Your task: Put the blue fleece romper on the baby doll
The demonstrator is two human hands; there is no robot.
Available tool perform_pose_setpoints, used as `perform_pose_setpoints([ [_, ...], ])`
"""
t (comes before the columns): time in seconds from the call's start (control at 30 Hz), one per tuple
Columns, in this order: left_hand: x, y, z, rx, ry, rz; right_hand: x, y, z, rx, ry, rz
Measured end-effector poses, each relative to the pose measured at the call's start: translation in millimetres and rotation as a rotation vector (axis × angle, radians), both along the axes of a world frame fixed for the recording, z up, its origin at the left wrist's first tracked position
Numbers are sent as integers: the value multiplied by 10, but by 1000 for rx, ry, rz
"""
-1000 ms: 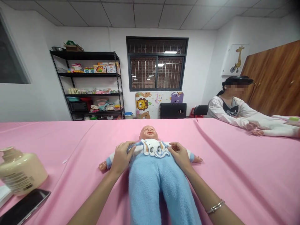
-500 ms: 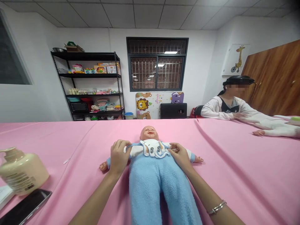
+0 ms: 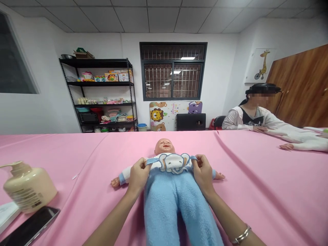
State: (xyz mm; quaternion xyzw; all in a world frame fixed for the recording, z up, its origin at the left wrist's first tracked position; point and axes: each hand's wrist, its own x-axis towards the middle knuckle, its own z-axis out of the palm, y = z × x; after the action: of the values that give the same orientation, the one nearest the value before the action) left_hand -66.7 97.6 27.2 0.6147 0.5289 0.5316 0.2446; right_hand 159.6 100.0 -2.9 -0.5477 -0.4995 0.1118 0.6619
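A baby doll (image 3: pixel 164 146) lies on its back, head away from me, arms spread. It wears a white top and light blue fleece overalls (image 3: pixel 164 196). The elephant-shaped bib (image 3: pixel 175 162) of the overalls lies across its chest. My left hand (image 3: pixel 139 175) is closed, pinching the blue strap (image 3: pixel 153 160) on the bib's left side. On the other side, my right hand (image 3: pixel 204 172) grips the matching strap (image 3: pixel 193 158) between thumb and fingers. Both straps are held out sideways, level with the doll's upper chest.
A pink cloth (image 3: pixel 256 191) covers the table. At the left are a pump bottle (image 3: pixel 30 186), a phone (image 3: pixel 32 225) and a white box (image 3: pixel 7 215). Another person (image 3: pixel 252 118) sits at the far right with a second doll (image 3: pixel 299 138). Shelves (image 3: pixel 99 83) stand behind.
The bib is spread flatter and wider, its elephant face now fully showing. My left hand has moved inward to the right, and more of both straps shows. The view has shifted slightly.
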Motion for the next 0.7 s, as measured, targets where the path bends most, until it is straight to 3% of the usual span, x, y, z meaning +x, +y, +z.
perform_pose_setpoints([
  [0.13, 37, -32, 14, -304, -219, -139, -43, -32, -1, 1, -14, 42],
  [0.23, 26, -61, 74, -637, -497, -305, -70, -61, 12, -27, -60, 60],
  [0.3, 29, -73, 115, -733, -717, -356, -75, -64, 3, -44, -82, 60],
  [0.4, 68, -67, 93, -584, -915, -216, -40, -21, -53, -77, -82, 57],
  [0.53, 139, -23, -121, -358, -830, -19, 7, 46, -40, -93, -25, 139],
  [0.6, 161, 4, -236, -283, -763, 9, -66, 29, 101, -29, -19, 126],
  [0.7, 180, 39, -348, -192, -702, -13, -404, -64, 463, 80, -91, 135],
])
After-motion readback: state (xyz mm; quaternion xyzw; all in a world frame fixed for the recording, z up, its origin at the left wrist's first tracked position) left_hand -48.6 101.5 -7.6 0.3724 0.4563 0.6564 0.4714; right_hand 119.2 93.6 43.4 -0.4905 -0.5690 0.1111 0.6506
